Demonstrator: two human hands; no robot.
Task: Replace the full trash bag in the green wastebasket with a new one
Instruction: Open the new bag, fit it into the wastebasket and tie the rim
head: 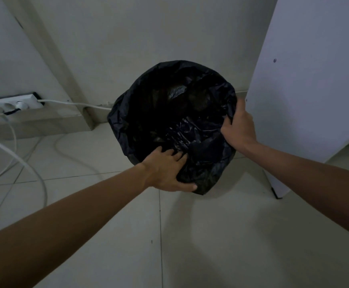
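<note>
A black trash bag [169, 113] lines the wastebasket on the floor and is folded over its rim, so none of the green basket shows. The bag's inside is dark and crumpled; I cannot make out its contents. My left hand [167, 171] grips the near edge of the bag, fingers inside the opening and thumb on the outside. My right hand [237, 125] grips the bag's right edge, its fingers curled over the rim.
A white cabinet panel [306, 80] stands close to the right of the basket. A white power strip [13, 103] lies at the left by the wall, with white cables [42, 183] trailing over the tiled floor. The wall is just behind the basket.
</note>
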